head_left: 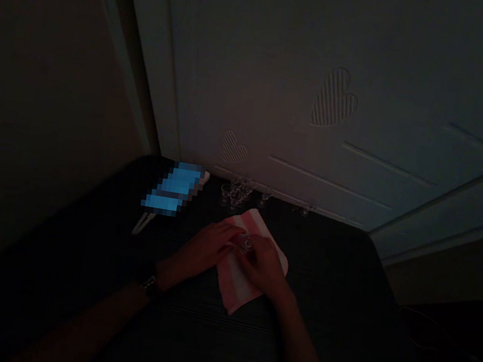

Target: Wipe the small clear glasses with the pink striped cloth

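In the dim head view, a small clear stemmed glass (246,243) is between my two hands, over a pink-and-white striped cloth (231,289). My right hand (263,263) is closed around the glass from the right, thumb below and fingers above. My left hand (216,243) comes from the left with curled fingers, pinching a fold of the cloth against the glass. The low light hides the exact fingertip contact. Behind the cloth stand several similar small glasses (236,192) in a cluster, with another glass (265,197) just to their right.
One more small glass (307,210) appears to lie on its side farther right. A phone with a lit, blurred screen (173,190) rests at the left on the dark table (181,330), a white strap (143,223) near it. A pale panel with heart reliefs (283,90) borders the table's back edge.
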Available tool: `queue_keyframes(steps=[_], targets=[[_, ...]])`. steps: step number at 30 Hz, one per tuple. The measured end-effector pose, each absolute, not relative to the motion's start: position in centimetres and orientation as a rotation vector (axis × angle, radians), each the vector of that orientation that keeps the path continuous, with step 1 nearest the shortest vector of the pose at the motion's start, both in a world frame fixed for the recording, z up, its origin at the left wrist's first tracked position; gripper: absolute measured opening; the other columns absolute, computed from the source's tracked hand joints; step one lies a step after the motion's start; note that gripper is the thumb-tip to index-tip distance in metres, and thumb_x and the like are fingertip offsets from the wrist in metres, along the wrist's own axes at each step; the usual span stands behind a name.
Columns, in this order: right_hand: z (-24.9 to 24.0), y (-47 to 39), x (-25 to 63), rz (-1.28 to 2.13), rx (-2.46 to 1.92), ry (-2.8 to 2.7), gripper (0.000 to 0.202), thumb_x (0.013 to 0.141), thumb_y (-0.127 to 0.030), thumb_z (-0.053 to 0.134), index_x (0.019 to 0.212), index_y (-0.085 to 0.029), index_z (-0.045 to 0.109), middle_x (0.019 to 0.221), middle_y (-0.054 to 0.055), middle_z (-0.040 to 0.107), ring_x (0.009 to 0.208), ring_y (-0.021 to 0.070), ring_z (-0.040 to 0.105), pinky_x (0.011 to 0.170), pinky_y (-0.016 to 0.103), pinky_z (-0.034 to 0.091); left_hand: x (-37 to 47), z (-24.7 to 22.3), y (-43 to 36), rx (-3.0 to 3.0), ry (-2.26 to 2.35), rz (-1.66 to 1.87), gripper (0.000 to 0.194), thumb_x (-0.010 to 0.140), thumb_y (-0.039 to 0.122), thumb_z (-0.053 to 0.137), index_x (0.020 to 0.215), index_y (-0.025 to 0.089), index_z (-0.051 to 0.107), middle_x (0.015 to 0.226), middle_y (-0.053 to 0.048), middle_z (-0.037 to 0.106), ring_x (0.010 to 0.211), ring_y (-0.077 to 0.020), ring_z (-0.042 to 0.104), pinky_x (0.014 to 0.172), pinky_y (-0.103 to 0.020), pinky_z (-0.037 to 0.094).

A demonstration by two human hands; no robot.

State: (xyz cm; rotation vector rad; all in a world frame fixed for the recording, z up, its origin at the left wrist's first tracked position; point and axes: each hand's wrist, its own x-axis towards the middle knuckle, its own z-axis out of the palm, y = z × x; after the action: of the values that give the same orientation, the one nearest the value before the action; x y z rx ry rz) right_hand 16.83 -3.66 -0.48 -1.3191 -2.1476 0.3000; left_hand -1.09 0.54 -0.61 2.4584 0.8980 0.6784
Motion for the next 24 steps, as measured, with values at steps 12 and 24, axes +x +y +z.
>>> queue_keyframes(steps=[12, 24], targets=[[-0.33, -3.53, 16.73, 0.254, -1.377, -2.254, 0.018, 0.084, -0.027, 0.050, 0.100, -0.019, 0.056, 0.092, 0.005, 0.057, 0.085, 0.0179, 0.051, 0.077, 0.031, 0.038, -0.98, -0.46, 0.55, 2.477, 0.968, 0.665, 0.029, 0.084, 0.015, 0.046, 0.112, 0.021, 0.051, 0.116, -0.004, 0.055, 0.110, -0.0192, 0.047, 0.096, -0.037, 0.036], [-0.49, -3.10, 17.60, 0.079, -1.624, -2.086, 0.016, 0.085, -0.026, 0.048, 0.098, -0.020, 0.055, 0.094, 0.007, 0.055, 0.085, 0.0200, 0.050, 0.076, 0.034, 0.036, -1.43, -0.51, 0.89, 2.540, 0.968, 0.667, 0.027, 0.085, 0.017, 0.043, 0.110, 0.021, 0.052, 0.115, -0.004, 0.056, 0.108, -0.0195, 0.048, 0.094, -0.037, 0.037]])
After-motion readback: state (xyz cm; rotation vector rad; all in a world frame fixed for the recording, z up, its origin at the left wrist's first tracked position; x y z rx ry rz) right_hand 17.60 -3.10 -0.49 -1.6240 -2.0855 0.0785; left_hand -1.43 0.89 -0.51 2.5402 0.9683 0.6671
